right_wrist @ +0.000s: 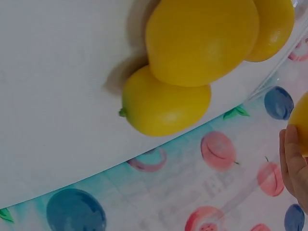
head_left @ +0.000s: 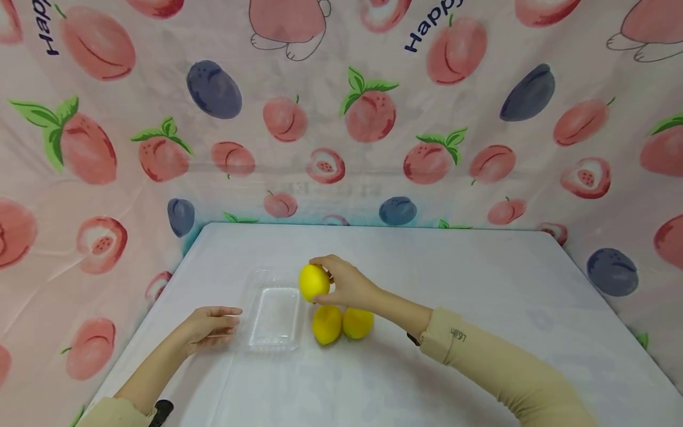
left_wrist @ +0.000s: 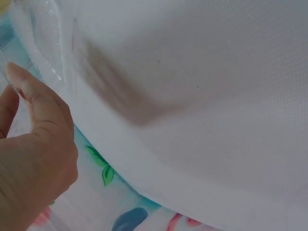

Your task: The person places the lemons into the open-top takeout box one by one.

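My right hand (head_left: 347,284) holds a yellow lemon (head_left: 315,283) between fingers and thumb, just right of a clear plastic container (head_left: 274,317). Two lemons, one on the left (head_left: 327,324) and one on the right (head_left: 358,323), lie side by side below that hand. The right wrist view has three lemons on the table, the biggest-looking (right_wrist: 202,41) in the middle; the held lemon (right_wrist: 301,122) is cut by the frame edge. With fingers extended, my left hand (head_left: 210,326) stands at the container's left side. In the left wrist view, its fingertips (left_wrist: 17,72) are right at the clear plastic.
A white cloth covers the table (head_left: 453,273), whose far edge meets a hanging cloth (head_left: 331,118) printed with peaches and plums. This printed cloth also runs along both sides. The sleeve (head_left: 480,350) of the right arm reaches across the front right of the table.
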The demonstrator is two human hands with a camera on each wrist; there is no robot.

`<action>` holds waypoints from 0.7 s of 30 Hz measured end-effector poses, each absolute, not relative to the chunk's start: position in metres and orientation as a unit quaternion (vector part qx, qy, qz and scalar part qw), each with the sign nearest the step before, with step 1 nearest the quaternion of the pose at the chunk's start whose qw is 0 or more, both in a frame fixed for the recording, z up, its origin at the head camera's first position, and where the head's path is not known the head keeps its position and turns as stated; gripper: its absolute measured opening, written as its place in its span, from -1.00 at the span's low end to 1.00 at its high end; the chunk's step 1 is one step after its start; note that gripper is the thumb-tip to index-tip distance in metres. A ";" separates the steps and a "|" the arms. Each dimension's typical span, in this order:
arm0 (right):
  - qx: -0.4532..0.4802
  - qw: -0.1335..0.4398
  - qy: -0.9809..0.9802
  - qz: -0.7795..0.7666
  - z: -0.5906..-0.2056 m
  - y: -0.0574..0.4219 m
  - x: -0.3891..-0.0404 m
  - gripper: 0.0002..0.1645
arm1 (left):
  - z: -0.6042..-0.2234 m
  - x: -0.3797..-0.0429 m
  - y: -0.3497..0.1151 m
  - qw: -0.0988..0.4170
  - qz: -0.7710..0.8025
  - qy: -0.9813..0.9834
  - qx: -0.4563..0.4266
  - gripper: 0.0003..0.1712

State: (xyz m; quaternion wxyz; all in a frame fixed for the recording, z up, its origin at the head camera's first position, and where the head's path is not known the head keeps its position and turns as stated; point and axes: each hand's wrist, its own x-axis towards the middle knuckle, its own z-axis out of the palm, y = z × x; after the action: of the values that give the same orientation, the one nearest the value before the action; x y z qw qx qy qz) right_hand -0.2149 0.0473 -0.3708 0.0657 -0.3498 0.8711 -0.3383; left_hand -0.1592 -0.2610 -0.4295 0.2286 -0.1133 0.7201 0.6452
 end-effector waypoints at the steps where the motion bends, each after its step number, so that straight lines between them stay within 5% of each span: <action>1: -0.351 0.066 0.871 -0.336 -0.370 0.044 -0.215 -0.23 | -0.430 -0.159 -0.261 0.229 0.645 0.720 -0.114 -0.62; 21: -0.380 0.057 0.903 -0.194 -0.370 -0.034 -0.231 -0.27 | -0.429 -0.159 -0.259 0.228 0.634 0.728 -0.125 -0.56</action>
State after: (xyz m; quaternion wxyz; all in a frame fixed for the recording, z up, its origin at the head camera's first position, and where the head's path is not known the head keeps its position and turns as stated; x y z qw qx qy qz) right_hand -0.2311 -0.0344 -0.3697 0.0573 -0.3802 0.9026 -0.1936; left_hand -0.1590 -0.2594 -0.4292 0.2281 -0.1255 0.7280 0.6342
